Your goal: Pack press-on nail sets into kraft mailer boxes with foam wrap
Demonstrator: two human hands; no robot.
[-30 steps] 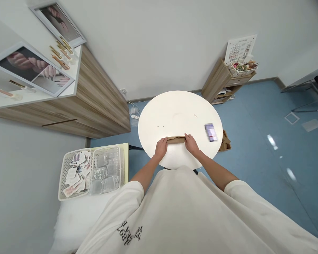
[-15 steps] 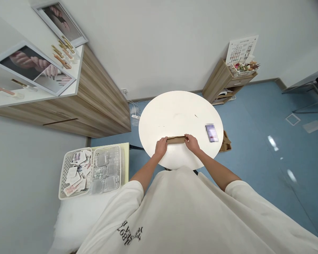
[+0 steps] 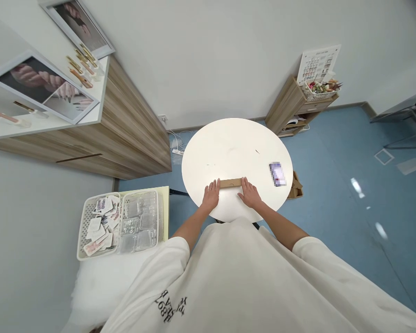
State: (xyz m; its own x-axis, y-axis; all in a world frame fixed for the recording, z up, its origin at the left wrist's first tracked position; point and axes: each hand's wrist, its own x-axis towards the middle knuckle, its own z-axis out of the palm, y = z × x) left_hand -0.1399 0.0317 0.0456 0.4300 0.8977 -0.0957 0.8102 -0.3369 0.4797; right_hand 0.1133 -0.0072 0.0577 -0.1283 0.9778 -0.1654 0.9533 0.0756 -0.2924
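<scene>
A narrow brown cardboard box point(image 3: 230, 183) lies closed on the round white table point(image 3: 229, 143), near its front edge. At the box's left end is my left hand point(image 3: 211, 194), its fingers stretched forward and touching that end. On the opposite end rest the fingertips of my right hand point(image 3: 250, 193); its fingers are straight and the thumb stands apart. Neither hand is wrapped around the box. To the right on the table lies a flat purple item point(image 3: 277, 174), blurred out by pixelation.
On the left stand a wood-grain cabinet point(image 3: 135, 125) and white baskets point(image 3: 86, 212) of cards and clear plastic cases. Behind the table's right side is a small drawer unit point(image 3: 284, 104). Opened cardboard point(image 3: 296, 186) sits below the table's right edge. A power strip point(image 3: 177, 151) lies on the floor.
The box was open along its top half a second ago and is now closed. My fingers have gone from gripping its ends to lying straight against them.
</scene>
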